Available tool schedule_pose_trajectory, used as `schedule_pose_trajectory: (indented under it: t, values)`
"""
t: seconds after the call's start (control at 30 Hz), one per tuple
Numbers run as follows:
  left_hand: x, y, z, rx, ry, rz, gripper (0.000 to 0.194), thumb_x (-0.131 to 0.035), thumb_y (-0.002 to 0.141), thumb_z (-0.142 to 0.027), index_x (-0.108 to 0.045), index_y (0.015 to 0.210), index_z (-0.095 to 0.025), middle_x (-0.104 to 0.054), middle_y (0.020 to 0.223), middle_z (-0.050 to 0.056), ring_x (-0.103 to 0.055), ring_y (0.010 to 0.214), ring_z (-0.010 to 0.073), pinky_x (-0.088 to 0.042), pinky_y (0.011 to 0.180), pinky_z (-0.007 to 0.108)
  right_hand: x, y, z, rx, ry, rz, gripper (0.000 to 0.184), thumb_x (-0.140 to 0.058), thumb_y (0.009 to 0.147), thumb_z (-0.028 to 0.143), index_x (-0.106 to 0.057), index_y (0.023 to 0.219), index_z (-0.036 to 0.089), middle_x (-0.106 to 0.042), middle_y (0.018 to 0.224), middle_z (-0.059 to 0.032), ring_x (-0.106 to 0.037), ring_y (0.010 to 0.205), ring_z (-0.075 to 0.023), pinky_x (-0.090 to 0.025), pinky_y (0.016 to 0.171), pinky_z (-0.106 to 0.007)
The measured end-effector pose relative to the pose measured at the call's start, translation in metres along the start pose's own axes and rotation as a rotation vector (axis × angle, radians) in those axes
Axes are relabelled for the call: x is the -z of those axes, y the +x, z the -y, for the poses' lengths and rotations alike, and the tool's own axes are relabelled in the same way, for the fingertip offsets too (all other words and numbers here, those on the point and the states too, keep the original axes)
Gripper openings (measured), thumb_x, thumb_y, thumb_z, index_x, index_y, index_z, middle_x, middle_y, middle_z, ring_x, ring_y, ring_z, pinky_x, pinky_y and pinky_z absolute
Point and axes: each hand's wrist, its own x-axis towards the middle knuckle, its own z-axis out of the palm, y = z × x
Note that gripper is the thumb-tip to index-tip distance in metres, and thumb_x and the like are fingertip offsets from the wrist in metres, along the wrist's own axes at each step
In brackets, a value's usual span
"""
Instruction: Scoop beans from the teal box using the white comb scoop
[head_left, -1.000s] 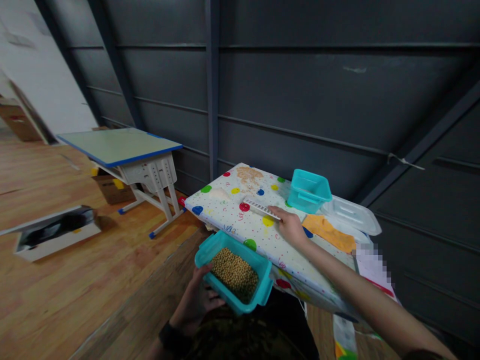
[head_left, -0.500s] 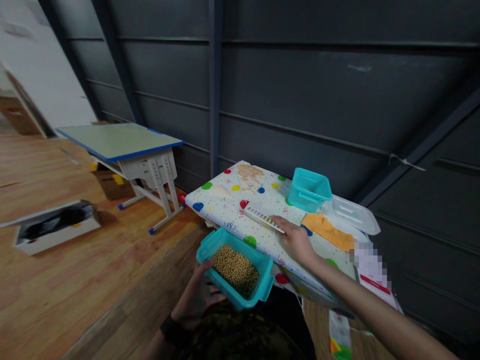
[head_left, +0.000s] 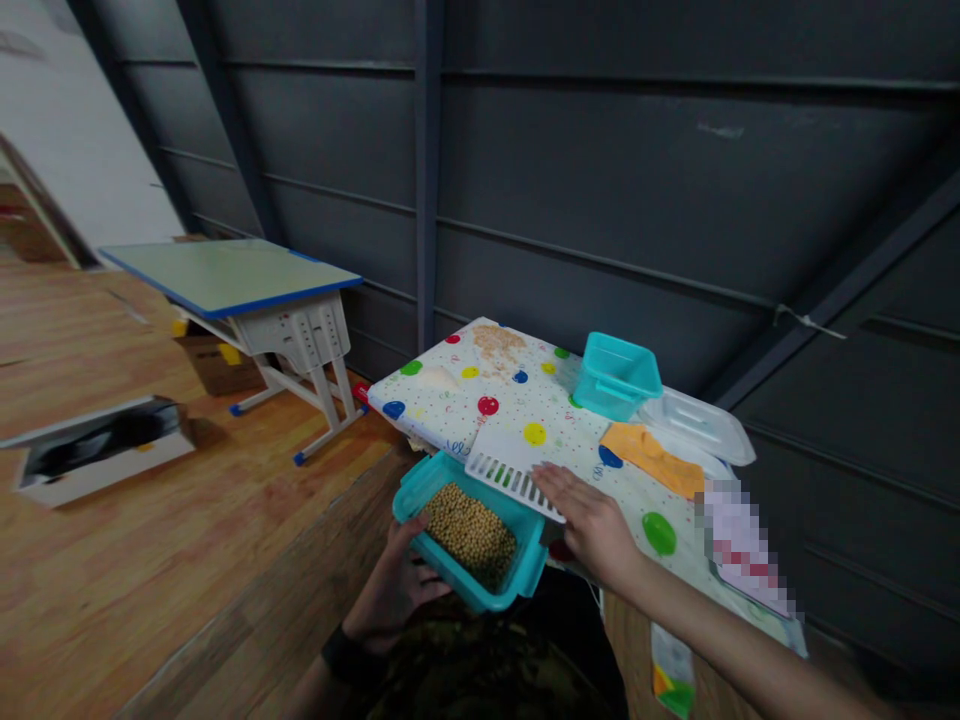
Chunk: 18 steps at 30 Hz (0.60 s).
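My left hand (head_left: 397, 582) grips the near-left side of a teal plastic container (head_left: 534, 565), with the thumb over its rim. Dry soybeans (head_left: 471, 532) fill its bottom. The container is held just off the near edge of the table. My right hand (head_left: 596, 520) holds the right end of a white slotted plastic plate (head_left: 504, 462), fingers laid over its top. The plate lies tilted along the table edge, its slotted side by the container's far rim. Whether plate and rim touch, I cannot tell.
On the balloon-print tablecloth (head_left: 487, 385) lie brownish grains (head_left: 499, 342) and a pale heap (head_left: 437, 378). A second teal container (head_left: 619, 378), a clear lid (head_left: 701, 425) and an orange cloth (head_left: 652, 458) are at the right. A green-topped desk (head_left: 232, 272) stands left.
My right hand has drawn the slotted plate toward me, from the tabletop to the container's far rim, and its face has turned into view. The left hand and container stay nearly still.
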Motion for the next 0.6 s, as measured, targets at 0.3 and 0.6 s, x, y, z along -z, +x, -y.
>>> schedule_pose_trajectory:
  t: [0.3,0.6]
  values:
    - [-0.002,-0.008,-0.005,-0.016,-0.010,0.039,0.123,-0.104,0.071,-0.062,-0.040,0.174,-0.038,-0.076,0.154,0.020,-0.085,0.119,0.0476,-0.065,0.106,0.065,0.016,0.002,0.014,-0.044,0.073,-0.096,0.104,-0.047,0.072,-0.009,-0.069,0.167,0.028,-0.079,0.153,-0.0043,-0.079,0.139,-0.0230,-0.065,0.121,-0.041]
    - [0.000,-0.013,-0.008,-0.024,-0.022,0.035,0.115,-0.100,0.077,-0.058,-0.041,0.174,-0.037,-0.075,0.157,0.021,-0.084,0.123,0.0494,-0.065,0.107,0.065,0.027,-0.010,0.032,0.025,0.124,-0.005,0.116,-0.052,0.068,-0.009,-0.059,0.175,0.037,-0.073,0.161,-0.0007,-0.075,0.145,-0.0253,-0.064,0.123,-0.044]
